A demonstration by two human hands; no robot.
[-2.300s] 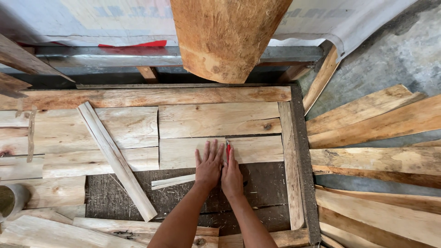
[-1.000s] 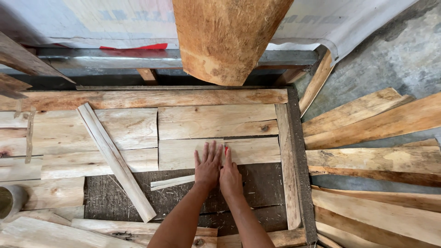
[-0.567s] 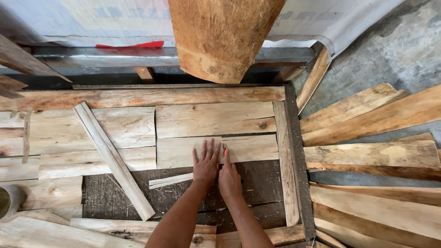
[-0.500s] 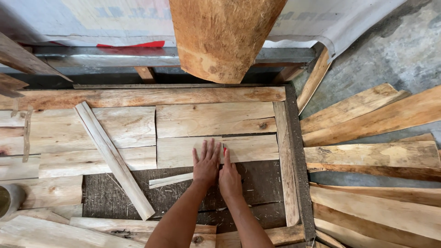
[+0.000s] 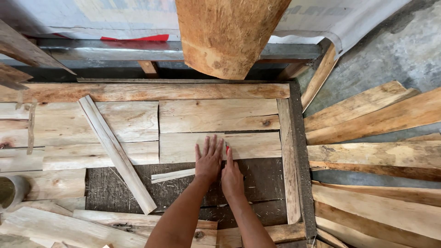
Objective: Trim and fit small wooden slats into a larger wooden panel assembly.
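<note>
My left hand (image 5: 209, 160) lies flat with fingers spread on the near edge of a pale wooden board (image 5: 248, 145) set inside a wooden frame. My right hand (image 5: 232, 177) sits right beside it, closed around a small red tool (image 5: 227, 147) whose tip touches the same board. A second board (image 5: 218, 115) lies just beyond it. Dark bare backing (image 5: 183, 190) shows under my wrists. A thin wood sliver (image 5: 172, 175) lies to the left of my left hand.
A loose slat (image 5: 117, 151) lies diagonally across the left boards. The frame's right rail (image 5: 288, 156) runs beside a pile of planks (image 5: 376, 151) on the concrete floor. A thick log post (image 5: 225, 32) hangs overhead. A grey can (image 5: 11, 193) stands at far left.
Both hands stay pressed on the same board. The view has shifted very slightly; nothing else has moved.
</note>
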